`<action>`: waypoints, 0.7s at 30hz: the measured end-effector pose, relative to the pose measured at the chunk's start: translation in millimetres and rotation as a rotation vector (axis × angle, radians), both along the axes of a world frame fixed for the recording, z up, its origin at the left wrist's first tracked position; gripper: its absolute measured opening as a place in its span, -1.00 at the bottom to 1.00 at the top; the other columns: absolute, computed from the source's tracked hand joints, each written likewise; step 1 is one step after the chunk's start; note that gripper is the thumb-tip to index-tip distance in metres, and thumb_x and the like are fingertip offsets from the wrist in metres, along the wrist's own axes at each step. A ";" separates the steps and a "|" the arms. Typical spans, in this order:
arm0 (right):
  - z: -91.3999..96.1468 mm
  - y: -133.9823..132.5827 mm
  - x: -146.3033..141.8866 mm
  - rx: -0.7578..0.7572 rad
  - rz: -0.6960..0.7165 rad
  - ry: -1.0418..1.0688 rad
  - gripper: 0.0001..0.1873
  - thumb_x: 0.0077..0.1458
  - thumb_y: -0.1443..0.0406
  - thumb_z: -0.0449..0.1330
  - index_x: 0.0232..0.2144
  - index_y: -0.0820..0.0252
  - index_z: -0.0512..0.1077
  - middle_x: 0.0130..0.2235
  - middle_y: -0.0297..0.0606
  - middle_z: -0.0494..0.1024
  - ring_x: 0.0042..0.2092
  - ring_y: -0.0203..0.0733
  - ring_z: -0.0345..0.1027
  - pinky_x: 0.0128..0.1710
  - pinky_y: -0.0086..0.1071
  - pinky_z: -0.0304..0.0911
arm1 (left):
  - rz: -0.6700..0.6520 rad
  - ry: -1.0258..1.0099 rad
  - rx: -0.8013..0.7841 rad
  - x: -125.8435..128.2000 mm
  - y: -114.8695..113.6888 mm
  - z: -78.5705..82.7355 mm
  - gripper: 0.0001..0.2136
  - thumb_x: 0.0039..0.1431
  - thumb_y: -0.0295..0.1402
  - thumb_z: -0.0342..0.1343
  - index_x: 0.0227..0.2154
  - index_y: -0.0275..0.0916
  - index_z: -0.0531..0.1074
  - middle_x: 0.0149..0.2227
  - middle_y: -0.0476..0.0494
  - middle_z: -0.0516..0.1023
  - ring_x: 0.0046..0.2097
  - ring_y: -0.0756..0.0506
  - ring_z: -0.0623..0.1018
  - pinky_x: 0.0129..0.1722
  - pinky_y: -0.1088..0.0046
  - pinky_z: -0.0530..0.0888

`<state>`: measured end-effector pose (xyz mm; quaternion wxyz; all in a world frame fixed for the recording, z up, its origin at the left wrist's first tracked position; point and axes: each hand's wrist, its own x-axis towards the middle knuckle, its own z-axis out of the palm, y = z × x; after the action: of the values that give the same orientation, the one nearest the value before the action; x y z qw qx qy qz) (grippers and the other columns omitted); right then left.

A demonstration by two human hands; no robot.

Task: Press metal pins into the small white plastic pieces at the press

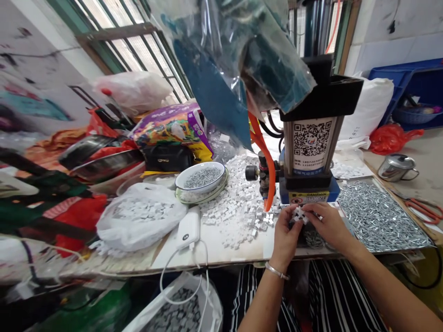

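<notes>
My left hand [285,233] and my right hand [328,223] meet in front of the base of a pneumatic bench press [310,143], and both pinch a small white cross-shaped piece [299,214]. A small heap of silver screws [313,239] lies just below my hands. To their left spreads a pile of small white blocks [238,203]. A silver-grey tray of screws [379,216] lies to the right of my right hand. A metal bangle [276,270] circles my left wrist.
A white bowl of screws [202,180] and a plastic bag of white blocks [140,216] sit left of the pile, beside a white power bank [188,228]. An orange air hose [268,175] hangs by the press. Orange-handled scissors [424,210] and a steel pot [396,167] sit far right.
</notes>
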<state>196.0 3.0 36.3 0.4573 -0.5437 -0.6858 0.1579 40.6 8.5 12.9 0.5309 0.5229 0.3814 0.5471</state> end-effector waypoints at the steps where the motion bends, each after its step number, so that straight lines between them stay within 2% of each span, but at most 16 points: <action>1: -0.2 -0.1 -0.4 0.012 0.004 -0.018 -0.80 0.24 0.32 0.15 -0.22 0.06 0.60 -0.22 -0.20 0.64 -0.14 -0.08 0.49 -0.14 -0.22 0.38 | -0.006 -0.010 -0.005 -0.1 0.3 0.7 -0.68 0.11 -0.38 0.27 -0.04 -0.13 0.48 -0.03 -0.13 0.57 0.05 -0.15 0.52 0.13 0.26 0.39; 6: 1.1 1.2 -1.9 0.094 0.104 -0.077 -0.78 0.29 0.33 0.11 -0.19 0.09 0.57 -0.18 -0.18 0.63 -0.12 -0.10 0.49 -0.13 -0.24 0.39 | -0.048 -0.079 -0.046 0.2 2.1 2.4 -0.66 0.09 -0.38 0.29 -0.05 -0.15 0.45 -0.03 -0.14 0.56 0.06 -0.17 0.52 0.13 0.24 0.38; 11: -3.0 4.4 -1.0 0.085 0.084 -0.062 -0.82 0.26 0.37 0.15 -0.20 0.09 0.56 -0.22 -0.22 0.64 -0.20 -0.14 0.52 -0.21 -0.30 0.41 | -0.062 -0.127 -0.077 0.7 3.1 1.1 -0.65 0.05 -0.35 0.35 -0.09 -0.15 0.45 -0.07 -0.14 0.58 0.04 -0.18 0.53 0.12 0.23 0.40; 16: -5.9 2.2 -7.0 0.251 0.120 -0.170 -0.73 0.31 0.38 0.05 -0.15 0.12 0.55 -0.17 -0.13 0.61 -0.10 -0.07 0.49 -0.08 -0.18 0.42 | -0.051 -0.141 -0.077 0.4 3.4 0.7 -0.65 0.05 -0.33 0.36 -0.10 -0.17 0.46 -0.08 -0.17 0.59 0.05 -0.20 0.53 0.13 0.20 0.40; 18: -6.5 2.0 -8.1 0.235 0.110 -0.137 -0.73 0.33 0.36 0.04 -0.16 0.11 0.55 -0.18 -0.13 0.61 -0.11 -0.08 0.49 -0.10 -0.20 0.43 | -0.052 -0.137 -0.083 -0.1 3.4 1.2 -0.66 0.04 -0.33 0.37 -0.11 -0.17 0.46 -0.08 -0.16 0.59 0.05 -0.20 0.54 0.12 0.20 0.40; 21: -8.4 4.4 -5.7 0.112 0.096 -0.025 -0.78 0.31 0.31 0.09 -0.21 0.10 0.57 -0.20 -0.17 0.63 -0.16 -0.12 0.51 -0.17 -0.27 0.42 | -0.058 -0.125 -0.098 -0.9 3.2 2.2 -0.66 0.03 -0.35 0.36 -0.11 -0.16 0.45 -0.09 -0.14 0.59 0.04 -0.19 0.54 0.11 0.22 0.41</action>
<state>190.3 7.4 27.9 0.4704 -0.4857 -0.7245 0.1342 39.8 11.7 15.2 0.5943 0.4717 0.3586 0.5438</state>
